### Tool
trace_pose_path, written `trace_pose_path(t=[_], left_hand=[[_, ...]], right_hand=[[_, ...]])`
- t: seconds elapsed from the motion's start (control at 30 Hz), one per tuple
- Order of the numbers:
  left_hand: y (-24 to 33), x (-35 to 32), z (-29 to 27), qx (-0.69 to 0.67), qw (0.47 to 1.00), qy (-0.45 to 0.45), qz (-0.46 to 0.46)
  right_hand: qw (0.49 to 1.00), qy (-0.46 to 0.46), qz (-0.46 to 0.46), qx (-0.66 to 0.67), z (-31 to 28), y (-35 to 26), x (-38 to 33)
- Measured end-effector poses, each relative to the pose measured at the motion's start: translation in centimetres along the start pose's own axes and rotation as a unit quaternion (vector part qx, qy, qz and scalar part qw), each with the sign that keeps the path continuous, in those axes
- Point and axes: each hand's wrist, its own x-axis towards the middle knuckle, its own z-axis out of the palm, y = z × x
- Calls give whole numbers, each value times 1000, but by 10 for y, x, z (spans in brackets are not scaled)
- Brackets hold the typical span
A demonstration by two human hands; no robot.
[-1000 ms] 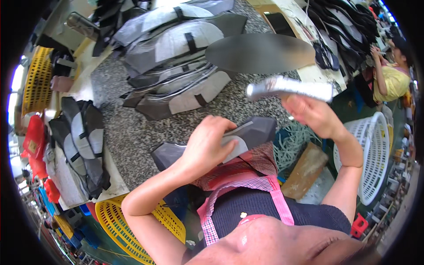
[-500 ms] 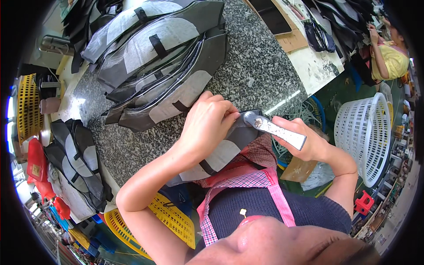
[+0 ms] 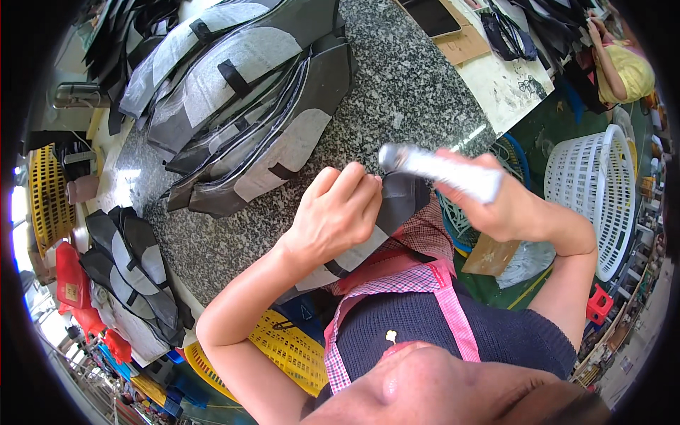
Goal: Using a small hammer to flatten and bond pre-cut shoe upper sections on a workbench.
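- Now, watch your left hand (image 3: 333,212): its fingers look bunched and clamped on the dark piece (image 3: 404,198), though the tips are hidden.
- Your right hand (image 3: 496,202) has its fingers clamped on the silver tool (image 3: 450,172), just beside your left knuckles. If that tool swung a bit wide, I think it could bump them.
- The dark piece lies at the near edge of the surface (image 3: 404,106), in front of your pink apron (image 3: 457,319). It could slip toward your lap if your left hand let go.
- The piece looks thin and bendy, so a loose hold could let it fold or slide.
- The tool looks like hard metal, round at 1 end and wide and flat at the other. It is blurry here.
- The surface is speckled, hard and shiny, so things might skid.
- Beyond your left hand, the stacked pieces (image 3: 244,60) are dark and curvy, with pale round patches and black tabs. The pile could slide if your arm knocked it.
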Motion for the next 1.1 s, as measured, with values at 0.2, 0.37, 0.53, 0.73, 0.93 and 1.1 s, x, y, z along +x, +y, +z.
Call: trace_pose_path(t=[0.2,0.37,0.53,0.73,0.93,1.1], left_hand=[[-2,-8,5,21,1000,1,16],[-7,-2,-7,-122,971,-4,-207],[2,-10,-8,-163,955,-9,-246],[12,-15,-8,-94,982,-14,-163],[16,-15,-7,-57,990,-18,-125],[10,-18,-8,-138,954,12,-266]], right_hand=[[983,79,-153,-70,0,1,7],[999,-47,-15,-18,8,-8,4],[997,38,-69,-4,9,4,6],[996,-68,-23,-60,11,0,8],[993,2,-116,-12,14,3,9],[997,-50,-52,3,14,-1,12]])
